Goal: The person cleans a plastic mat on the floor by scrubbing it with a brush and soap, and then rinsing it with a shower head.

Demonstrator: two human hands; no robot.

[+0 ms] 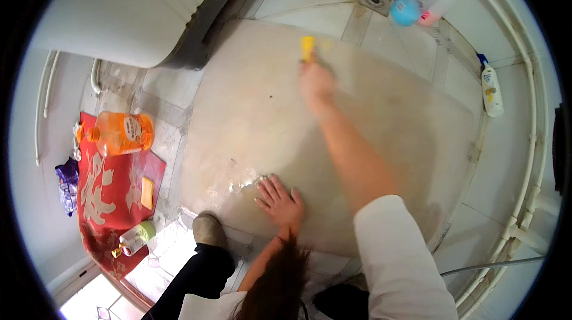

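Observation:
My right hand, slightly blurred, is stretched out over the far part of a large beige sheet or mat on the tiled floor. It grips a small yellow object, perhaps a brush or sponge; its exact kind is unclear. My left hand lies palm down on the near part of the beige sheet, fingers spread, holding nothing. A shiny wet-looking patch shows beside its fingertips. The sheet's surface bears a few small dark specks.
On the left, a red patterned mat bears an orange liquid bottle, a yellow sponge and a green-capped bottle. Pump bottles stand by a floor drain. A white bottle is at the right wall, near pipes.

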